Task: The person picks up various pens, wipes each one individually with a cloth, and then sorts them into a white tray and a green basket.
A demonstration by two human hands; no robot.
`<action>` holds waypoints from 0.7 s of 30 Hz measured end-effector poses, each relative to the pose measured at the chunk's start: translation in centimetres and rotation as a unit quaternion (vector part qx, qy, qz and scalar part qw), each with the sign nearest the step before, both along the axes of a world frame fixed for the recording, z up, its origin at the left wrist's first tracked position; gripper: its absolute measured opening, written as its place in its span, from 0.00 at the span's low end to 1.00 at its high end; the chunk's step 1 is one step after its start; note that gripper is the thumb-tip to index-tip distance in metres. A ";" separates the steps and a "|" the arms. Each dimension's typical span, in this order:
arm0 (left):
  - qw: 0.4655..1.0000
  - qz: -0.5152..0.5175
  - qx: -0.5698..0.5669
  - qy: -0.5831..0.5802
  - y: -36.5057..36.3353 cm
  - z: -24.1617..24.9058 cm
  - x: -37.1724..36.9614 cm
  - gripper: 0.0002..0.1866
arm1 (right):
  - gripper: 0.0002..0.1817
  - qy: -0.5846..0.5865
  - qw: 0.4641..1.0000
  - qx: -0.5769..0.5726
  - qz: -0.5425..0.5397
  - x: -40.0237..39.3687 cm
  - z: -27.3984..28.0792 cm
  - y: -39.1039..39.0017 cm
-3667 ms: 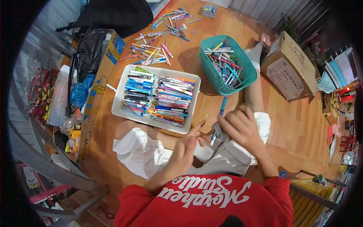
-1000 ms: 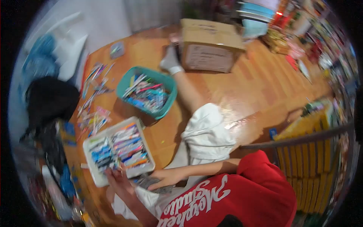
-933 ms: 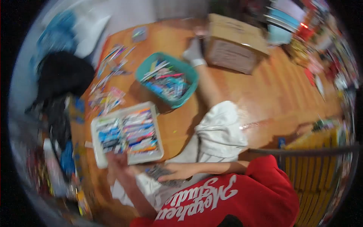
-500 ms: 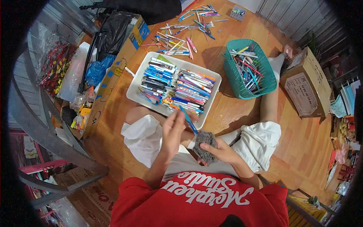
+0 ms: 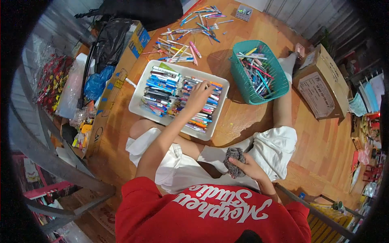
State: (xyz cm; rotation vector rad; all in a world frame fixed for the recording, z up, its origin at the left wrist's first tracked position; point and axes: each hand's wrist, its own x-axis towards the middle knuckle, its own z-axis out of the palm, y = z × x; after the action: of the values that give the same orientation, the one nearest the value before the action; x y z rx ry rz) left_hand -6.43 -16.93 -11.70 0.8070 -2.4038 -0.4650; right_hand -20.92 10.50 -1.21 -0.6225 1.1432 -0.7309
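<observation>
My left hand (image 5: 197, 98) is over the right-hand row of pens (image 5: 206, 106) in the white tray (image 5: 138, 91), its fingers bent together at the far end of that row. A small dark end shows at the fingertips, but what they hold is mostly hidden. Another row of pens and markers (image 5: 159, 90) lies on the tray's left side. Close to my lap, my right hand (image 5: 250, 167) grips a bunched grey fuzzy cloth (image 5: 234, 162).
A teal basket (image 5: 239, 87) of mixed pens stands right of the tray. Loose pens (image 5: 202, 24) lie scattered beyond it on the wooden floor, near a small holder (image 5: 244, 13). Cardboard boxes flank both sides, one (image 5: 320, 93) right and one (image 5: 111, 101) left.
My left hand has moved from beside the cloth, where it held a blue pen, forward to the tray. The blue pen no longer shows clearly. My right hand has shifted slightly right with the cloth.
</observation>
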 end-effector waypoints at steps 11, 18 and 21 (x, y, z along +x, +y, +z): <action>0.999 0.033 -0.004 0.013 1.6 1.5 1.0 0.18 | 0.14 0.253 0.948 -0.088 -0.172 -8.1 1.3 -1.5; 0.983 0.170 0.041 0.063 7.1 1.2 7.9 0.15 | 0.18 0.582 0.652 -0.426 -0.232 -17.1 1.0 -18.1; 0.952 0.238 0.119 0.149 7.1 -0.7 9.1 0.14 | 0.12 0.771 0.590 -0.237 -0.044 -20.1 -4.2 -23.8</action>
State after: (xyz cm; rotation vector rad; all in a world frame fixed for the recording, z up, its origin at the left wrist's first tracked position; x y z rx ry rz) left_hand 2.63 -9.86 -12.35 1.2798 -1.8177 -0.6318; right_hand -40.97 -13.34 -5.40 -1.8648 2.6155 -0.4337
